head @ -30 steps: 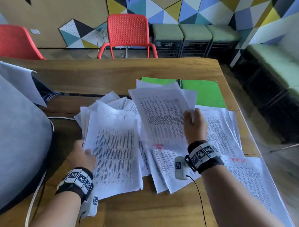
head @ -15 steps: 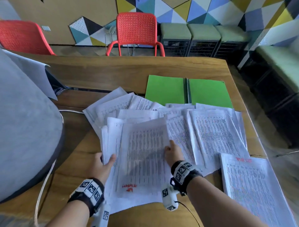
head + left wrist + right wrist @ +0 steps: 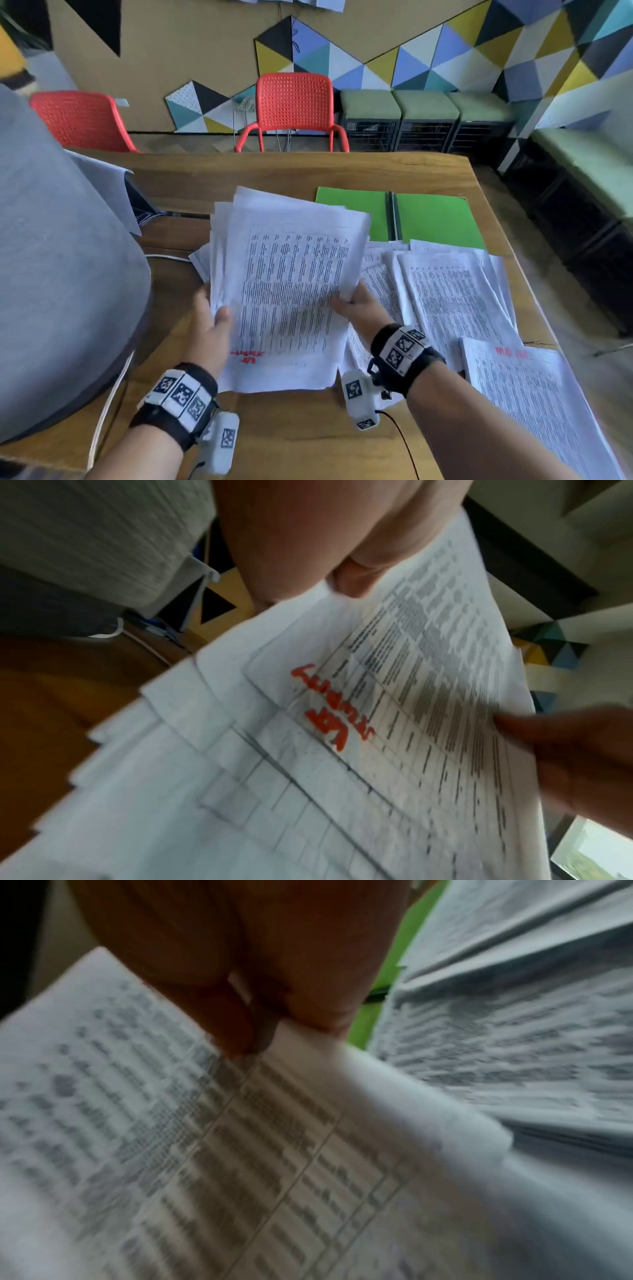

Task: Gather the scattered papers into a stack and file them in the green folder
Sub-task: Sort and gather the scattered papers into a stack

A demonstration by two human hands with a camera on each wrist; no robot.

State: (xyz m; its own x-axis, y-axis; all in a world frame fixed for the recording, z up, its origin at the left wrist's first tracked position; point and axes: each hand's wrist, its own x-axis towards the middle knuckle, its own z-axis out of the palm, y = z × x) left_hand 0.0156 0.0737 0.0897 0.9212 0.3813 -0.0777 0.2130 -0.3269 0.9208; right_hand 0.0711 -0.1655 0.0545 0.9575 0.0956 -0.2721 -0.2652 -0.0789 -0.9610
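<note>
The bundle of papers I hold is badly fanned, its near edges stepped like stairs in my left wrist view, so the sheets on the left could slide out and drop back on the table if my grip slackens while I tilt it. My left hand clamps the bundle's left edge, thumb on top and fingers underneath (those I can't see from above). My right hand pinches the right edge, where the top sheet curls and could crease or tear. Farther right, more loose papers lie overlapping on the table, and swinging the bundle across could scatter them. The green folder lies open beyond them, partly covered at its near edge.
</note>
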